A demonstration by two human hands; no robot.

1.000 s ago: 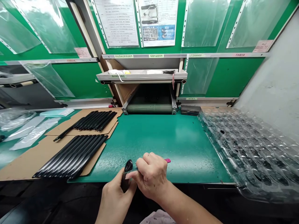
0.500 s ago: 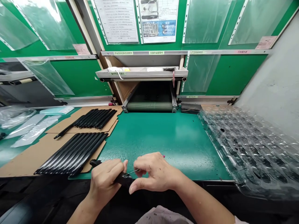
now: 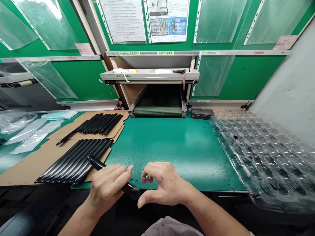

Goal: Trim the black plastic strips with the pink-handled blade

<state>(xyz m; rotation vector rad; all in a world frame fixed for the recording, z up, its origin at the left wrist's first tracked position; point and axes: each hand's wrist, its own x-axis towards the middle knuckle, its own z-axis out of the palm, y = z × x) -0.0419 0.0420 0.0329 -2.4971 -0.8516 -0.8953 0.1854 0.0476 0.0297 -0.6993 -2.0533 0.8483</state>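
Observation:
A glossy black, long plastic part [image 3: 131,191] slants across the front edge of the table, its far end pointing up and left. My left hand [image 3: 108,185] is wrapped round its middle. Close by on the right, my right hand [image 3: 163,183] grips a thin-bladed trimming tool [image 3: 147,177] in its curled fingers; the handle is mostly hidden by the hand. The blade points left, just above the part, and whether it touches cannot be told. My right thumb is stretched out at the part's near end. Small dark shreds cling to my right hand.
Two rows of similar black parts [image 3: 76,160] lie on cardboard [image 3: 22,167] at left, with plastic bags [image 3: 36,136] beyond. A clear blister tray [image 3: 261,157] fills the right side. A conveyor [image 3: 158,111] opens at the back under a shelf [image 3: 150,77]. Dark specks dot the green table [image 3: 172,141].
My left hand has shifted slightly left and down, and more of the black part's far end shows. The tool's blade has drawn back from the part, with its metal collar now showing.

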